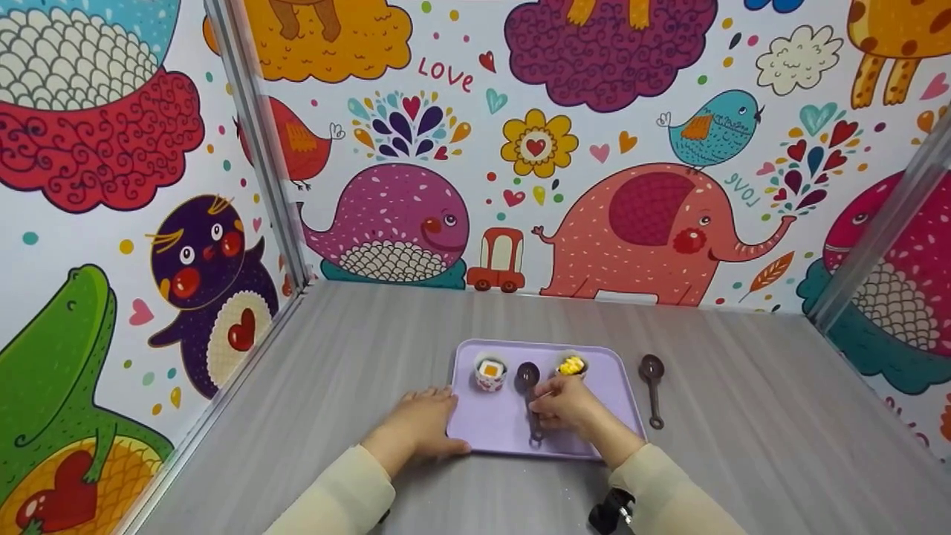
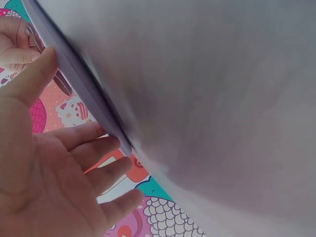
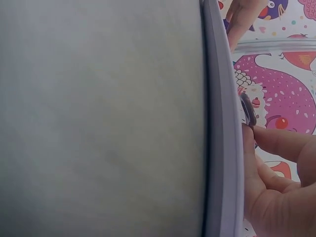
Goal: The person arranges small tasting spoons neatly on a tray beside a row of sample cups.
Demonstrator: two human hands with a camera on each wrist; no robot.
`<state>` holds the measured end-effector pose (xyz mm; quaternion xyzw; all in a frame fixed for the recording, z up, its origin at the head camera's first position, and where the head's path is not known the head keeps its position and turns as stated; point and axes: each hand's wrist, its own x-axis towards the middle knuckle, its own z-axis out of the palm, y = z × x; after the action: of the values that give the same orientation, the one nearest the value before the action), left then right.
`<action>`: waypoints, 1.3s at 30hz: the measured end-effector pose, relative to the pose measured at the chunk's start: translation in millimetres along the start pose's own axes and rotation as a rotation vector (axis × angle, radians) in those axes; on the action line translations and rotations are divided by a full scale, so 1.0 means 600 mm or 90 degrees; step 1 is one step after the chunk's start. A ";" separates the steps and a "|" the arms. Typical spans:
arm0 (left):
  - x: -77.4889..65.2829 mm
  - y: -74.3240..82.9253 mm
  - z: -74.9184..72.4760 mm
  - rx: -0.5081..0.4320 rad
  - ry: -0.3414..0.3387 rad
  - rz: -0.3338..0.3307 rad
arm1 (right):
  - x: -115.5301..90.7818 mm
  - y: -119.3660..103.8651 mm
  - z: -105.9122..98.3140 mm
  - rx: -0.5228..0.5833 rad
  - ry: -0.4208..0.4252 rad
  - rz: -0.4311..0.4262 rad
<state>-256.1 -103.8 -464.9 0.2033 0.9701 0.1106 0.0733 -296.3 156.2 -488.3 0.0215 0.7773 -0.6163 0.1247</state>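
Observation:
A lilac tray (image 1: 487, 427) lies on the table, carrying two small paper cups and a brown spoon (image 1: 528, 375). My right hand (image 1: 573, 407) pinches this spoon by its handle, between thumb and fingers, over the middle of the tray. At the tray's left edge rests my left hand (image 1: 422, 425), its thumb near the front corner; the left wrist view shows its fingers spread, tips at the rim. The left cup (image 1: 490, 380) has a patterned side and a white piece with an orange centre. Yellow-and-white bits (image 1: 571, 365) fill the other cup, partly hidden behind my right hand.
A second brown spoon (image 1: 653, 386) lies on the grey table (image 1: 356, 349) to the right of the tray. Cartoon-printed walls (image 1: 475, 186) stand behind and to the left, with metal posts (image 1: 260, 148) at the corners. A black device (image 1: 611, 511) is by my right wrist.

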 end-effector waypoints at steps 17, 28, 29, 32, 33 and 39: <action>0.002 -0.001 0.003 0.008 0.007 0.005 | 0.004 0.001 0.004 0.005 0.001 0.007; 0.001 0.001 0.001 0.011 0.003 0.002 | 0.009 0.001 0.010 -0.032 0.031 0.017; 0.001 0.002 0.001 0.011 0.003 0.002 | 0.009 0.000 0.011 -0.037 0.032 0.017; 0.000 0.003 0.000 0.011 0.004 0.000 | 0.010 0.000 0.011 -0.046 0.033 0.016; 0.000 0.004 0.000 0.011 0.004 -0.001 | 0.010 0.001 0.011 -0.048 0.033 0.016; -0.001 0.004 -0.001 0.006 0.004 0.000 | 0.009 0.000 0.012 -0.046 0.036 0.021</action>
<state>-254.8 -101.9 -463.8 0.2029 0.9709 0.1071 0.0690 -300.1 148.5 -491.2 0.0468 0.8018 -0.5849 0.1134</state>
